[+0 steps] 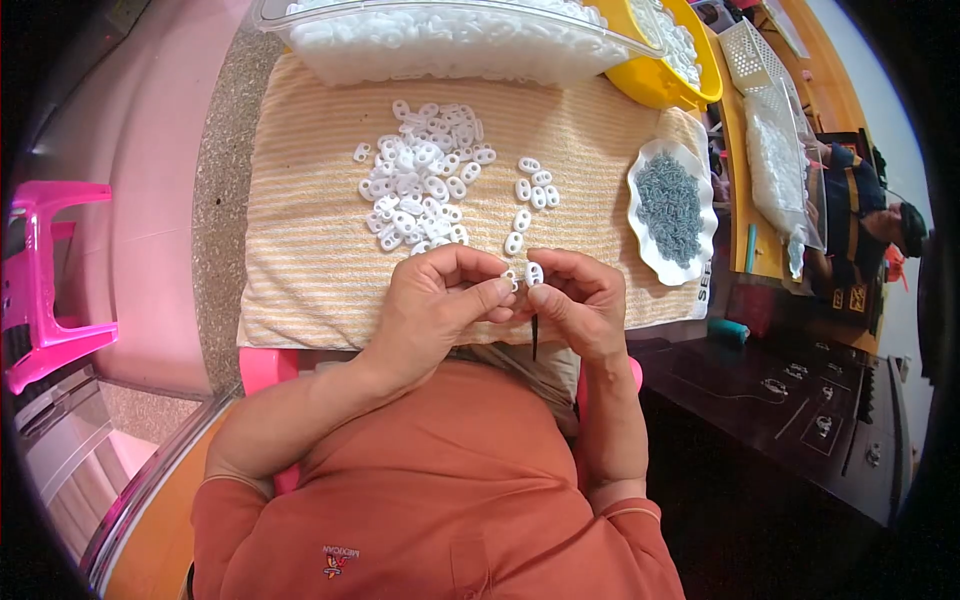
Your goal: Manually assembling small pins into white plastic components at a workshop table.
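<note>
My left hand (440, 295) pinches a small white looped plastic piece (512, 279) between thumb and fingertips. Close beside it, my right hand (582, 300) grips a white oval two-hole plastic piece (534, 272), its holes facing up. A thin dark rod (534, 340) hangs down below the right fingers; how it is held is hidden. Just beyond the hands lies a short row of similar white oval pieces (522, 220) on a striped towel (310, 250). Farther left on the towel is a loose heap of white pieces (420, 180).
At the far edge stand a clear bin (450, 50) of white parts and a yellow basin (660, 82). A scalloped white plate (637, 225) holds small grey spring-like pieces (670, 205) at right. A pink stool (60, 280) is at left; another person (865, 215) sits at far right.
</note>
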A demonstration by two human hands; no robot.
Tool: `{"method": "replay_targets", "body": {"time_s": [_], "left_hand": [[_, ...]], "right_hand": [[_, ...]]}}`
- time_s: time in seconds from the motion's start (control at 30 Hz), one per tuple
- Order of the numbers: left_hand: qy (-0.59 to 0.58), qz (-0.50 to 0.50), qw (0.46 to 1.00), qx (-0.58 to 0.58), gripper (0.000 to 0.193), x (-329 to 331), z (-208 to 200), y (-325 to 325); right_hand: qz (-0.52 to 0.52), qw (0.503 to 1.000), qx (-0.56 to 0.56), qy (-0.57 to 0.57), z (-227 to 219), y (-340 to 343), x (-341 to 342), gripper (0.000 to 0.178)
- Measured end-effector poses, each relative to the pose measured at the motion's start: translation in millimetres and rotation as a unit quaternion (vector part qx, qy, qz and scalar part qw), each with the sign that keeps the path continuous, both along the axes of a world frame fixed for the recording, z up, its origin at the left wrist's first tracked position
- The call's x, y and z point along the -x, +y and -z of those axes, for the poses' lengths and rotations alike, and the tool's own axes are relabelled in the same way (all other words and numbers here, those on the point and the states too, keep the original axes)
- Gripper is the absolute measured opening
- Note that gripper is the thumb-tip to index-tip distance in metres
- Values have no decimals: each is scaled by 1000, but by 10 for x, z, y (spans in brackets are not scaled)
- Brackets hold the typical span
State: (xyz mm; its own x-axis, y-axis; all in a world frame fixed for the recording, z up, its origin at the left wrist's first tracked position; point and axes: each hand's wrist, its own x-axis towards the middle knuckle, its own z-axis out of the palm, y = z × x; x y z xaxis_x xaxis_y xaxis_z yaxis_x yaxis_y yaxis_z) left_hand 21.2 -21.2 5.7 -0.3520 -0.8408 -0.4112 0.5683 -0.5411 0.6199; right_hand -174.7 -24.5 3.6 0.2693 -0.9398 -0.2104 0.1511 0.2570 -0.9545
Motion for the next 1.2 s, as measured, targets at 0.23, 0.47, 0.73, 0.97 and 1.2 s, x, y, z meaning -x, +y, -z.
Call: {"method": "replay_targets", "body": {"time_s": [0.23,0.47,0.73,0.97,1.2], "left_hand": [[2,4,1000,5,12,6,30,5],[9,8,1000,-21,12,-8,-11,8],[-4,11,1000,-13,12,6,-7,13],[-10,16,1000,18,13,6,45,29],[-9,18,1000,9,13,18,31,32]], "right_hand": [[-4,1000,4,-16,-5,3,-8,32],[37,999,-22,23,-95,19,-106,28],[11,999,15,40,-34,31,-51,32],[-3,999,30,37,-38,32,-77,31],[-7,999,8,50,-76,39,-67,31]]}}
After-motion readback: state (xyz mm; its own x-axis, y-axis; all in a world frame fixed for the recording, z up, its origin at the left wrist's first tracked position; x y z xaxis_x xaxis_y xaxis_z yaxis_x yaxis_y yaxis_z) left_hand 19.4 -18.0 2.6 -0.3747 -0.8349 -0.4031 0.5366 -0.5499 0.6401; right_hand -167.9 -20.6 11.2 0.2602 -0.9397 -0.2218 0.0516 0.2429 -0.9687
